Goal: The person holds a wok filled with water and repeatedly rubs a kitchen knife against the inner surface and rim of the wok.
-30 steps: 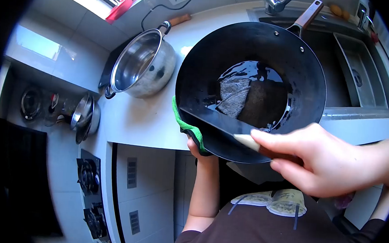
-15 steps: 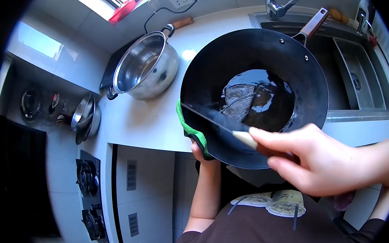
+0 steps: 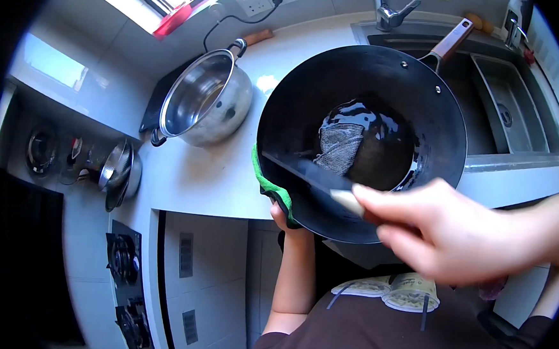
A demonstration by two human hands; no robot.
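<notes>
Inside the wok [image 3: 304, 86], low along its near wall, a knife [image 3: 317, 179] is slanting toward the left rim, its tip pointing at the top of a green cloth [image 3: 276, 192]. The right hand [image 3: 431, 233] is gripping the knife's handle, fingers closed, just above the wok's near right rim. The left hand [image 3: 281, 215] is closing on the cloth at the wok's near left rim, though most of that grip is hiding behind cloth and metal. A grey mesh cloth [image 3: 341, 146] is lying at the wok's bottom, partly in shallow dark liquid [image 3: 382, 161].

For good control, the left grip should be bracing the rim steadily, with fingers staying outside it, since the tip is aiming close to that side. The blade should be lying shallow against the curve rather than digging in; whether it is touching the wall is not showing. The wok should be staying level so that the liquid is not running over.

The wok's near rim is overhanging the counter [image 3: 196, 182]. Left of the wok, a strip of white surface is separating it from a steel pot [image 3: 210, 103]; beyond its right side, its handle [image 3: 452, 43] is reaching over the sink [image 3: 517, 162].
</notes>
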